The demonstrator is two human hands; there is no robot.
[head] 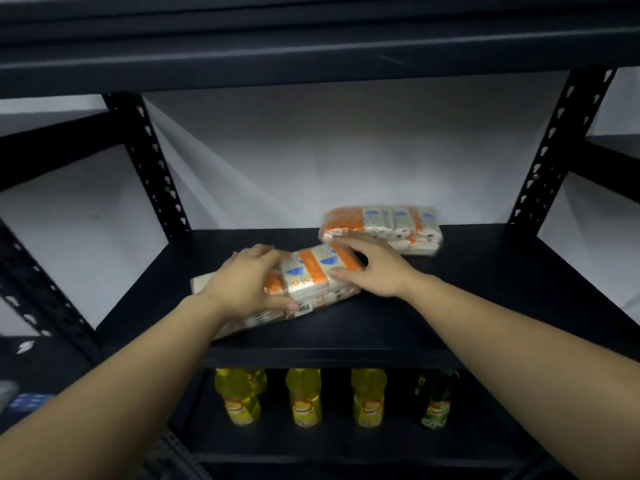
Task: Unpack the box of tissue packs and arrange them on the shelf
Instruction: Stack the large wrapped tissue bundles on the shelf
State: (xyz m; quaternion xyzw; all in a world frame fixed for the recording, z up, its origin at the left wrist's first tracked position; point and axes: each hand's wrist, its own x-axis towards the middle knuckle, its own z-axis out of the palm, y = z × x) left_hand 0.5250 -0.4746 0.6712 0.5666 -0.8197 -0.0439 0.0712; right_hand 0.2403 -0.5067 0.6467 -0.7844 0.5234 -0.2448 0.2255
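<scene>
We have both hands on a tissue pack (311, 275) that lies at a slant on the dark shelf (467, 282), its near-left end close to the front edge. Our left hand (242, 285) curls over the pack's left part, thumb along the near side and fingers over the top, so it grips it. Our right hand (370, 268) holds the right end, thumb on the near side and fingers wrapped over the far corner. A second tissue pack (384, 228) already sits further back and to the right, just beyond our right fingers; whether the two packs touch we cannot tell. The box is not in view.

From here the risks seem plain enough. The held pack is skewed, and if we let go now it may stay crooked and spoil the row. Pushing it back hard could shove the rear pack out of line, since our right fingers are so near it. The wrapper looks soft and slick, so a loose grip could let the near end slide off the front edge towards the yellow bottles (304, 400) on the shelf below
</scene>
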